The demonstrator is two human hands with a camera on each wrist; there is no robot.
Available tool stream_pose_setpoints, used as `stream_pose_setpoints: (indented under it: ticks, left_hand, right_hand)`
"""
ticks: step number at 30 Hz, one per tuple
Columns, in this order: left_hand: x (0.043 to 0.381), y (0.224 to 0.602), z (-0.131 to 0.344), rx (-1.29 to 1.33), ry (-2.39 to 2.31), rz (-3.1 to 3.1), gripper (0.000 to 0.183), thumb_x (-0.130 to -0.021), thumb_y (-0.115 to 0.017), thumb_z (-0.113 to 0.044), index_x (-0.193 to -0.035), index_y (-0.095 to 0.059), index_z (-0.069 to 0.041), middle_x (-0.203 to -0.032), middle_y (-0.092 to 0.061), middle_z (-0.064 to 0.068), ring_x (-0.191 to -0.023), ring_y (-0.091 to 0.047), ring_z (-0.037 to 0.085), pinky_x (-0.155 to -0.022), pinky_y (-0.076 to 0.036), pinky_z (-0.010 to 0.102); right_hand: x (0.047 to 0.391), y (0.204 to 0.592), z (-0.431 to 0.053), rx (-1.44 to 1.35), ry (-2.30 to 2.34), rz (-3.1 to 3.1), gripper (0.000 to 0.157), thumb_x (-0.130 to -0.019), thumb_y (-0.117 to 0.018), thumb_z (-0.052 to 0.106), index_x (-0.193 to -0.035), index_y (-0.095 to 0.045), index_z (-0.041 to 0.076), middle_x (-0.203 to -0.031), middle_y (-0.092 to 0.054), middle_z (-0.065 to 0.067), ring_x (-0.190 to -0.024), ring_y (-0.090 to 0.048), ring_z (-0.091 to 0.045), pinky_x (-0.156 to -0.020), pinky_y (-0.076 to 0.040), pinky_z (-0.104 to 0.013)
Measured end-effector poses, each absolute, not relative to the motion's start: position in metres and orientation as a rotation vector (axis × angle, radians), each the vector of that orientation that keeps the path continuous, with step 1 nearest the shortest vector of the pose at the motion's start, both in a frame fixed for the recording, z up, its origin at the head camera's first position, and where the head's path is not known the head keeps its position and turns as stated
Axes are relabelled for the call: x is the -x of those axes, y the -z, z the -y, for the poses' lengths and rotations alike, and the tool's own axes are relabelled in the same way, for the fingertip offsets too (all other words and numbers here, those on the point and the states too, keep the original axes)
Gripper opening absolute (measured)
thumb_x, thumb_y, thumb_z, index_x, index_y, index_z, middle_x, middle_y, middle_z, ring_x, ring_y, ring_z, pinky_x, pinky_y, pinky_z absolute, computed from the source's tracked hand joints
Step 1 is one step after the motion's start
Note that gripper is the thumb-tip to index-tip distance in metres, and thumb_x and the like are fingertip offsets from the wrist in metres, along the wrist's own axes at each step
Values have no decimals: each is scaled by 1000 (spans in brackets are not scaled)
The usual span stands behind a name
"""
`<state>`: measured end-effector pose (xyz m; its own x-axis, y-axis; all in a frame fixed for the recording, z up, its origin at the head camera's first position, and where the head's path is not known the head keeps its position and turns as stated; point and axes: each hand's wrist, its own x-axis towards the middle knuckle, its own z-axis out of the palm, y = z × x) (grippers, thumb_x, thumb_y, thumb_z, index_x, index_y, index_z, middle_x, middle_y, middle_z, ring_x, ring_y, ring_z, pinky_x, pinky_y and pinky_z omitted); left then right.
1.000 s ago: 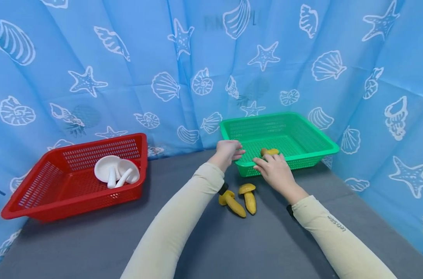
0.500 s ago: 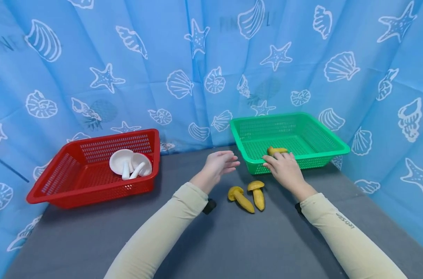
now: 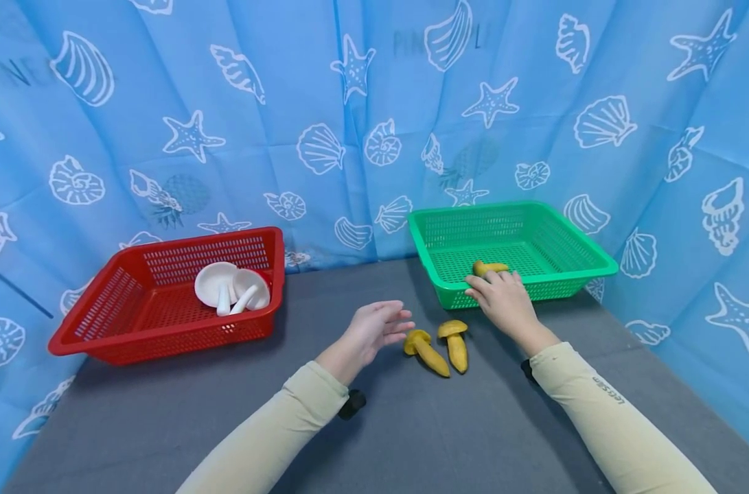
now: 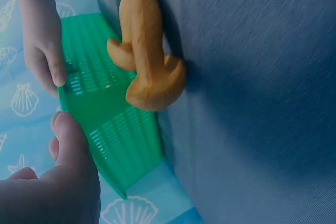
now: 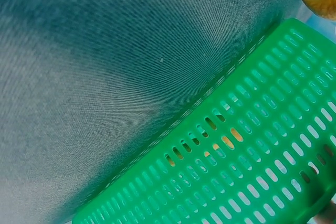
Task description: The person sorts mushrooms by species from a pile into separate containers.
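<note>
Two yellow-brown toy mushrooms lie side by side on the grey cloth: a left mushroom (image 3: 432, 357) and a right mushroom (image 3: 456, 346). My left hand (image 3: 377, 329) hovers just left of them with loosely bent fingers and nothing held; the left wrist view shows its thumb (image 4: 71, 135) and the pair of mushrooms (image 4: 149, 45). My right hand (image 3: 502, 302) rests over the near rim of the green basket (image 3: 572, 281), fingers reaching inside. A third mushroom (image 3: 490, 267) lies in that basket just beyond the fingertips; the right wrist view shows bits of it through the slots.
At the left stands a red basket (image 3: 164, 343) holding white mushrooms (image 3: 216, 285). A blue curtain (image 3: 257, 103) with shell prints hangs behind both baskets. Grey cloth (image 3: 411, 439) covers the table.
My left hand has drawn back from near the green basket toward the person, down beside the two mushrooms. My right hand stays at the green rim. The head view has shifted slightly left.
</note>
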<state>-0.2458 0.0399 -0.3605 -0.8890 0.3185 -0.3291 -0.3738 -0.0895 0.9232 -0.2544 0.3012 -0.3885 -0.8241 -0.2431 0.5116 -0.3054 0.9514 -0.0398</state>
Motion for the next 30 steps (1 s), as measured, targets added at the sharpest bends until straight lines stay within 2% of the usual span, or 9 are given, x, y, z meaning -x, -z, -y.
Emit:
stream_pose_setpoints:
  ticks: [12, 30]
  left_hand:
    - [219, 383, -32, 39, -1982, -1681, 43, -102, -51, -18, -138, -46, 5, -126, -61, 20, -105, -66, 27, -86, -54, 35]
    - [203, 402, -40, 77, -1905, -1655, 47, -102, -50, -13, -141, -37, 10, -130, -56, 24, -111, -62, 35, -91, -51, 43]
  right_hand:
    - [254, 391, -301, -373, -172, 2605, 32, -90, -68, 21, -117, -68, 4, -108, -63, -24, -102, -56, -49, -98, -30, -73]
    - [255, 389, -302, -384, -159, 2594, 31, -91, -68, 21, -117, -68, 4, -107, -64, -24, -102, -56, -49, -98, -29, -73]
